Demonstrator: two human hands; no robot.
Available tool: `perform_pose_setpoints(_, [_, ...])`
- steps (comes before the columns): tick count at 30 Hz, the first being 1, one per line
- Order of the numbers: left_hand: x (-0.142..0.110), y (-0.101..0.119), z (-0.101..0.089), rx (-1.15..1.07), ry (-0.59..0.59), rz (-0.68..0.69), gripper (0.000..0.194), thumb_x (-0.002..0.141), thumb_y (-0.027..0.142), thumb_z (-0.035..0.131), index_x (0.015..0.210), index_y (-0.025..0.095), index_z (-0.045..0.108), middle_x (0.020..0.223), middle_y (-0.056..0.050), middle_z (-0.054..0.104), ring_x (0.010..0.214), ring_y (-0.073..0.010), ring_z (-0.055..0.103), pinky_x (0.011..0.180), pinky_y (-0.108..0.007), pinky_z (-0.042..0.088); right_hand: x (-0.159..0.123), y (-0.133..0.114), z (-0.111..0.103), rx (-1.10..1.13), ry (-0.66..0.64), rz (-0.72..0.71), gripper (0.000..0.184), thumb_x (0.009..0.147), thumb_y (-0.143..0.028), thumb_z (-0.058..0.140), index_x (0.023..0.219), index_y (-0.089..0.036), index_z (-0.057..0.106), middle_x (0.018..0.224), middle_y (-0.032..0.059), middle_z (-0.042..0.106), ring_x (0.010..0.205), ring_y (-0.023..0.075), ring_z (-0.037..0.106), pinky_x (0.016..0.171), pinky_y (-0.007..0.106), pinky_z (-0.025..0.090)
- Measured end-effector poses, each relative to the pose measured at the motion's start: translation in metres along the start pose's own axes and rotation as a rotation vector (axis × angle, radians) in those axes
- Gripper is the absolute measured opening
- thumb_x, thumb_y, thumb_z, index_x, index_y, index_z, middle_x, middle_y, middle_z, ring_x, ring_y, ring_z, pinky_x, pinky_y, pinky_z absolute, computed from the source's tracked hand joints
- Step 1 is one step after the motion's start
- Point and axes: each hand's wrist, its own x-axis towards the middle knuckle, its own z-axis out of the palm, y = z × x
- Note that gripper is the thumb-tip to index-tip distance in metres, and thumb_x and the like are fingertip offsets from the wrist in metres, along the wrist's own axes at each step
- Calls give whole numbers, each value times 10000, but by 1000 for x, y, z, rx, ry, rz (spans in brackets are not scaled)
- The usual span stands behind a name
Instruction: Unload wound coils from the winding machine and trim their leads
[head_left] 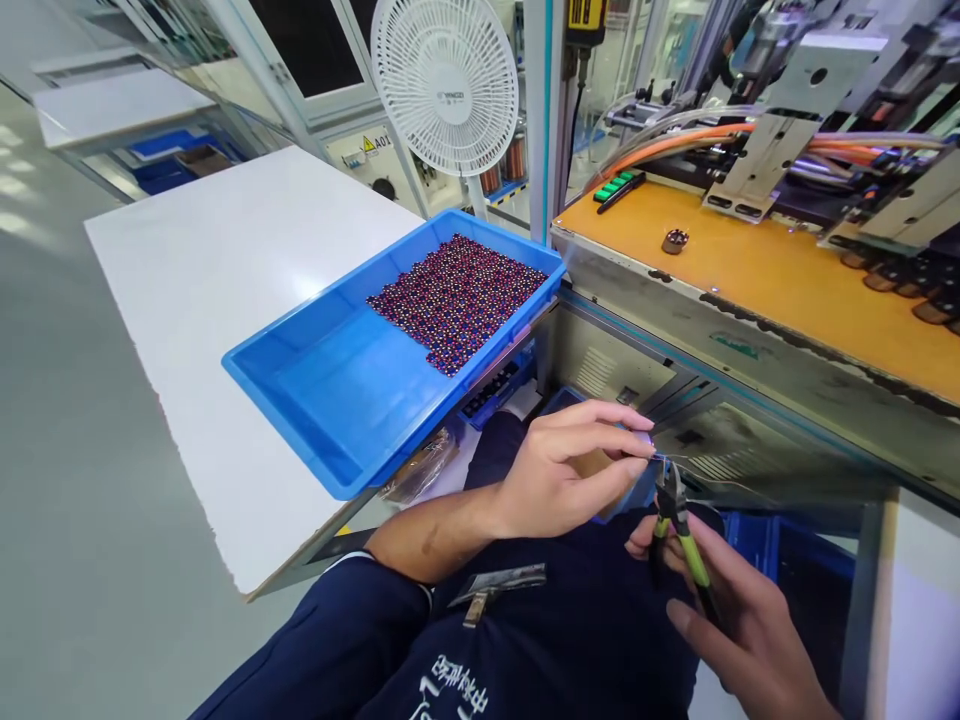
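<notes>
My left hand point(574, 465) is pinched on a small part point(646, 442) with a bluish-purple edge, mostly hidden by the fingertips. Thin wires point(720, 474) run from that spot to the right. In my right hand point(739, 610) are cutting pliers point(679, 530) with black and yellow-green handles, fingers wrapped round them. Their jaws point up, close beside the pinched part; whether they touch a wire I cannot tell. To the left, a blue tray point(322, 390) holds many small dark parts point(465, 295) packed in rows.
The tray stands on a white table point(202, 290) with a white fan point(450, 90) behind it. At right, a machine with an orange-brown worktop point(787, 290) carries one small round part point(675, 241). Blue bins point(780, 550) sit low by my right hand.
</notes>
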Motion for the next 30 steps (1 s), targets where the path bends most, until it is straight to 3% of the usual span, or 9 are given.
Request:
perform_pose_setpoints(5, [0,-2,2,10,-6,16,76,823,105,686,876,116,739,995,-145,753,886,-178,732,832,-317,603,-2,1,-7,9,-42,32,639,927,-134,582,1483,-360,364,1198,45,649,991,144,693,946,225,537])
perform_pose_setpoints(12, [0,-4,5,-3,-15,15,83,820,99,687,885,117,736,996,-148,752,881,-179,737,824,-316,606,0,-3,-5,10,-27,54,619,929,-125,568,1469,-365,387,1079,38,651,855,122,680,841,204,574])
perform_pose_setpoints(19, [-1,-4,5,0,-23,7,84,817,87,687,883,108,735,995,-155,747,891,-184,733,837,-326,600,6,-10,4,-85,122,-11,527,908,-129,592,1375,-367,543,869,-4,664,663,82,639,646,122,553])
perform_pose_setpoints(25, [-2,-10,6,-58,-59,66,73,824,114,704,895,129,704,1016,-133,703,957,-193,700,855,-341,592,-1,4,-9,54,110,190,466,937,-242,614,1382,-349,525,953,12,657,762,101,663,710,138,568])
perform_pose_setpoints(30, [-2,-18,7,-85,-54,194,326,757,139,784,992,191,564,1000,-85,666,989,-190,661,856,-354,593,-14,2,-20,80,67,207,535,936,-233,609,1434,-366,465,1168,49,674,973,154,699,899,202,551])
